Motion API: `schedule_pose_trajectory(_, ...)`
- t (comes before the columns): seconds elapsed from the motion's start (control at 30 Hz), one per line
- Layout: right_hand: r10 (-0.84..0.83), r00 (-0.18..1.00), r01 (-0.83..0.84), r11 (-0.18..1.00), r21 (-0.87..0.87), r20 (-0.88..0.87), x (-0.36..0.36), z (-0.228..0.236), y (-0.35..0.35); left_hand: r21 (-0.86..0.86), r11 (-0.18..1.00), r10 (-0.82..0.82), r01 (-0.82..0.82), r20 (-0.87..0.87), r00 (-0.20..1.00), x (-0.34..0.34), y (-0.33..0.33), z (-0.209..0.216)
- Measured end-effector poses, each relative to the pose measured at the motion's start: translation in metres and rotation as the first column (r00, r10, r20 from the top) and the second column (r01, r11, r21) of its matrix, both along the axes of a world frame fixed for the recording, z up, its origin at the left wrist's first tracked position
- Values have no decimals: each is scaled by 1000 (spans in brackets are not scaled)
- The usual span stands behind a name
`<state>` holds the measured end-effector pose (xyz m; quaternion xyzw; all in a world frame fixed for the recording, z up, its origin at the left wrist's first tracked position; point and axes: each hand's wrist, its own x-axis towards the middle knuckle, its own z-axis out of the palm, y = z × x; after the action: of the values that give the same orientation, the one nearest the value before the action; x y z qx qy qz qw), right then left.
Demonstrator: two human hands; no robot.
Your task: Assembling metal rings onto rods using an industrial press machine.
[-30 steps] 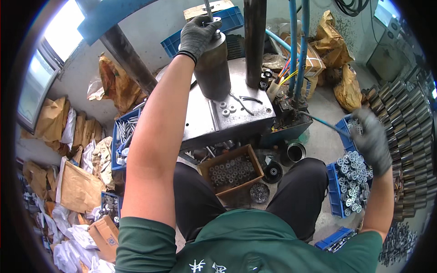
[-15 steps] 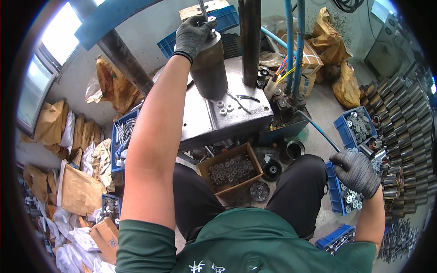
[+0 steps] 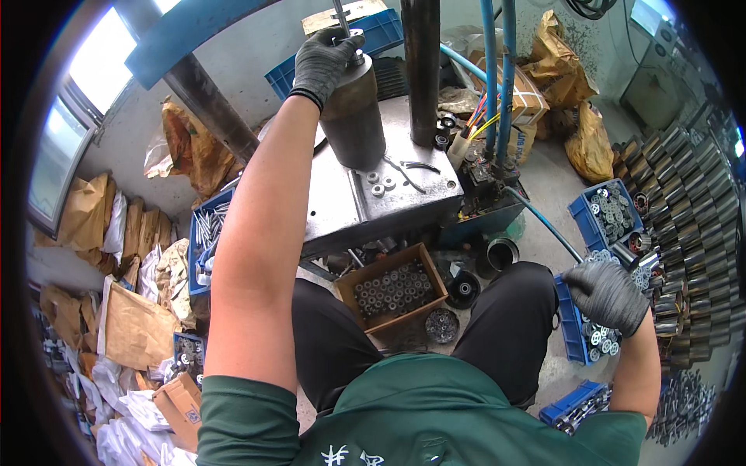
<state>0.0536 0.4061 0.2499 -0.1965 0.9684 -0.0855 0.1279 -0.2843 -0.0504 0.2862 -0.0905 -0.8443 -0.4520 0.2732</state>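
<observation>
My left hand [image 3: 321, 65], in a dark grey knit glove, reaches to the top of an upright steel cylinder [image 3: 353, 124]. Its fingers are closed around the lower part of a thin metal rod [image 3: 340, 14] standing there. The cylinder rests on a steel press table [image 3: 412, 198], where several small ring-shaped parts [image 3: 378, 189] and a pair of dark-handled pliers [image 3: 421, 166] lie to its right. At the right, my gloved right hand [image 3: 608, 295] is closed over the end of a long blue lever [image 3: 548, 225]. That lever slopes up to a valve block; the fingers partly hide its tip.
Below the table a cardboard box [image 3: 426, 255] holds several small metal parts. Blue bins [image 3: 573, 334] of gear-like parts stand under and beyond my right hand, near stacked metal tubes [image 3: 684, 233]. Left of my arm is another blue bin [image 3: 200, 276] with metal pins. Dark steel columns [image 3: 420, 70] flank the cylinder.
The whole view has shifted very slightly. Both hands keep their places, the left at the rod on the cylinder and the right on the lever.
</observation>
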Motion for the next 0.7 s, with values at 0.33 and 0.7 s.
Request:
schedule_pose_trajectory(0.33,67,996,-68,998,15,66,-1,0,3,-8,1000,-1,1,8,1000,-6,-6,-2)
schedule_pose_trajectory(0.7,19,1000,-19,998,-58,14,-3,2,3,-3,1000,-6,7,32,999,-6,-7,-2)
